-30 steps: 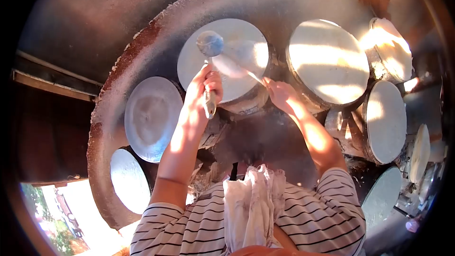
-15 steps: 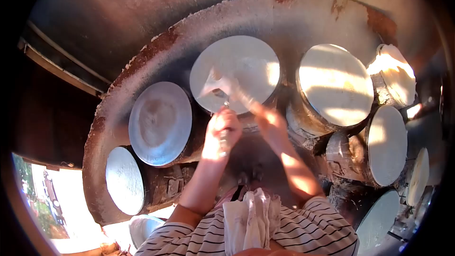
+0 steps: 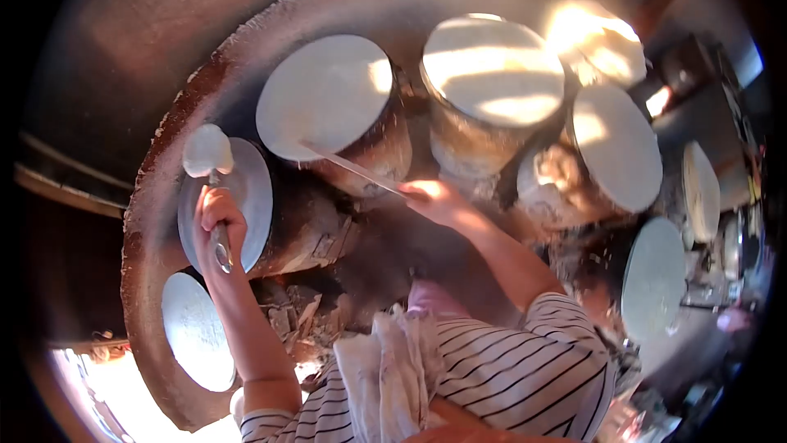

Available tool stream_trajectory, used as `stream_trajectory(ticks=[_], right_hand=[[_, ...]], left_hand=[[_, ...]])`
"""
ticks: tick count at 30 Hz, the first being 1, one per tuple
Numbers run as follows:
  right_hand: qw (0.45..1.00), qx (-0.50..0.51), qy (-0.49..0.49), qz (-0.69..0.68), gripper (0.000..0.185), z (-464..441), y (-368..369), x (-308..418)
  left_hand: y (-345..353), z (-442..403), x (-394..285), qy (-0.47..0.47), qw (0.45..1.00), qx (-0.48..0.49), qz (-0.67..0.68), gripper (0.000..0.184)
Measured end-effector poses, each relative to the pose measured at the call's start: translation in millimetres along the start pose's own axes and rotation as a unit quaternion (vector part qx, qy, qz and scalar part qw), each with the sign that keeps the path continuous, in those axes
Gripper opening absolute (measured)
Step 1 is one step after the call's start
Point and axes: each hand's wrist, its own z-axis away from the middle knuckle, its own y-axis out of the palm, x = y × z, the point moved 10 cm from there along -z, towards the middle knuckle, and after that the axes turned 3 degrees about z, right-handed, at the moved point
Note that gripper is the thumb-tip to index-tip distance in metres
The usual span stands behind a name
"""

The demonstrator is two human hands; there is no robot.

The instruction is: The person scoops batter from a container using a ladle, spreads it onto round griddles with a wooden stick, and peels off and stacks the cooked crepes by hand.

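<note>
My left hand [image 3: 222, 212] is closed around the metal handle of a ladle [image 3: 208, 151], whose head is covered in something white. It is raised in front of a grey-blue round pan [image 3: 251, 205] at the left. My right hand [image 3: 436, 199] grips a thin, pale flat stick [image 3: 357, 168]. The stick's far tip reaches the lower edge of a white-coated round top [image 3: 326, 95]. I cannot tell whether the tip touches the coating.
More white round tops on drum-like bases curve around me: one sunlit [image 3: 492, 74], one at the right [image 3: 616, 148], one at the lower left [image 3: 197, 332]. A crusted, rusty rim [image 3: 156, 156] runs behind them. Broken pieces [image 3: 307, 316] lie beneath. A stained cloth [image 3: 385, 369] hangs at my chest.
My hands, close together over the middle round top before, are now apart. The left has gone left with the ladle, toward the grey-blue pan. The round tops have shifted left in view.
</note>
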Motion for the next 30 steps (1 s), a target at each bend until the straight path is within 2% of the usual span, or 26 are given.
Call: stream_trajectory(ticks=[2,3,4,6,7,10,11,12,14,16,17,18,20,21,22,23,25,28,30], right_hand=[[0.991,-0.105,-0.084,-0.005,0.029,60,-41,2],[0.968,-0.165,-0.059,-0.182,0.026,60,-70,-42],[0.965,-0.244,-0.009,-0.096,0.026,60,-113,-50],[0.917,-0.372,0.130,0.062,0.027,66,-194,-64],[0.905,-0.385,0.141,0.115,0.026,60,-212,-82],[0.920,-0.352,0.074,0.157,0.025,50,-199,-99],[0.909,-0.370,0.049,0.187,0.027,55,-193,-107],[0.924,-0.333,0.064,0.178,0.032,62,-182,-100],[0.953,-0.301,-0.037,-0.009,0.036,61,-156,-93],[0.951,-0.171,0.155,-0.205,0.042,51,-96,-68],[0.960,-0.107,0.148,-0.213,0.047,33,-63,-48],[0.961,-0.089,0.075,-0.250,0.051,7,-25,-21],[0.939,0.047,0.069,-0.333,0.051,-26,59,38],[0.929,0.074,0.108,-0.347,0.048,-51,110,40],[0.959,0.045,0.066,-0.270,0.046,-64,125,69],[0.955,0.057,0.063,-0.283,0.048,-77,158,71],[0.947,0.020,0.054,-0.316,0.047,-93,210,63],[0.958,-0.029,0.026,-0.282,0.045,-92,226,86],[0.970,-0.083,0.001,-0.229,0.045,-88,243,73]], left_hand=[[9,3,-5,-0.040,0.999,0.011,-0.028,0.027],[5,16,-10,-0.039,0.999,0.012,-0.031,0.027],[0,27,-15,-0.021,0.999,-0.002,-0.028,0.026],[10,20,-18,-0.001,0.999,-0.017,-0.041,0.025],[10,18,-23,-0.002,0.999,-0.026,-0.041,0.025],[11,12,-40,-0.038,0.998,-0.027,-0.043,0.025],[8,7,-48,-0.048,0.996,-0.024,-0.070,0.025],[-3,17,-45,-0.050,0.997,-0.045,-0.029,0.026],[12,5,-35,-0.048,0.998,-0.016,0.038,0.028],[5,-3,-41,-0.123,0.992,0.010,-0.016,0.031],[-6,-7,-48,-0.119,0.992,-0.005,-0.030,0.032],[-19,-10,-54,-0.118,0.992,-0.025,-0.041,0.034],[-44,-16,-72,-0.093,0.991,-0.066,-0.069,0.034],[-53,-16,-77,-0.065,0.990,-0.095,-0.080,0.035],[-63,-16,-82,-0.043,0.987,-0.127,-0.092,0.035],[-68,-19,-88,-0.026,0.987,-0.127,-0.095,0.035],[-80,-22,-107,-0.005,0.986,-0.129,-0.105,0.035],[-81,-29,-142,0.003,0.988,-0.079,-0.135,0.036],[-85,-25,-156,-0.039,0.984,-0.103,-0.137,0.038]])
